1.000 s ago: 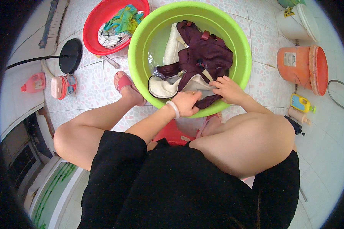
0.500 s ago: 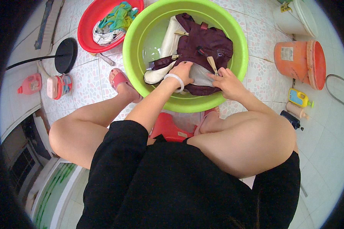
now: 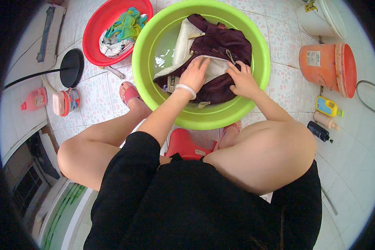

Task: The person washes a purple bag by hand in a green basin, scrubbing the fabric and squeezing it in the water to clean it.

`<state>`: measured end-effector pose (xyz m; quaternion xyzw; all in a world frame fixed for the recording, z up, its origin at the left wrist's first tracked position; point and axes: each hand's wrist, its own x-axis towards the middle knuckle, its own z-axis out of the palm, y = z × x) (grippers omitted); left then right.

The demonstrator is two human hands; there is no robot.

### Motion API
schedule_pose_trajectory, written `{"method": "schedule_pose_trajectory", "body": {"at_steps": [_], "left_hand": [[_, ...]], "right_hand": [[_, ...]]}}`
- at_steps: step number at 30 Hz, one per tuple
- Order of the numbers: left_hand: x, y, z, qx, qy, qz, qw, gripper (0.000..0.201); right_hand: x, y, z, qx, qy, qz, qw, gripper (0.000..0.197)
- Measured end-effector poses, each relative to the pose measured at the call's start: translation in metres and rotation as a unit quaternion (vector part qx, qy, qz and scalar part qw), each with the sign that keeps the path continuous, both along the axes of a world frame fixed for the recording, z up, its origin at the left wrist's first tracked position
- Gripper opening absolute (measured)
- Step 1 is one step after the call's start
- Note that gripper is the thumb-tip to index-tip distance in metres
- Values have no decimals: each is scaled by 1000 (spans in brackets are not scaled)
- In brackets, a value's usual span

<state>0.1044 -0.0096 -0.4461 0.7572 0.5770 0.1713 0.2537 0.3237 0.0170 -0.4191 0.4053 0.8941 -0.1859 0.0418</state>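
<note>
One purple bag (image 3: 227, 41) in a green basin (image 3: 206, 121), left hand (image 3: 193, 76) half-curled at its seven o'clock, right hand (image 3: 242, 80) part-open at four, both touching it, cannot tell if gripping, red tub (image 3: 96, 27) at basin's ten, orange bucket (image 3: 321, 68) at three

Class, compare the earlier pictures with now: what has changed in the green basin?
The left hand and right hand have moved farther from the person over the dark bag; its cloth now covers the green basin's near-left side, where a white piece showed. The red basin and its clothes stayed put.
</note>
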Motion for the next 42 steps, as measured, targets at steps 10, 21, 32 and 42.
{"method": "schedule_pose_trajectory", "body": {"at_steps": [10, 21, 32, 42], "left_hand": [[32, 22, -91, -82, 59, 30, 994, 68], [36, 78, -146, -164, 27, 39, 985, 57], [29, 86, -209, 13, 59, 40, 997, 46], [1, 60, -63, -193, 170, -12, 966, 48]], "right_hand": [[-6, 33, -81, -1, -133, -25, 991, 49], [-15, 90, -125, -117, -164, -92, 975, 54], [-27, 119, -137, -237, -185, -148, 942, 52], [-24, 90, -40, -26, -110, 31, 993, 32]]}}
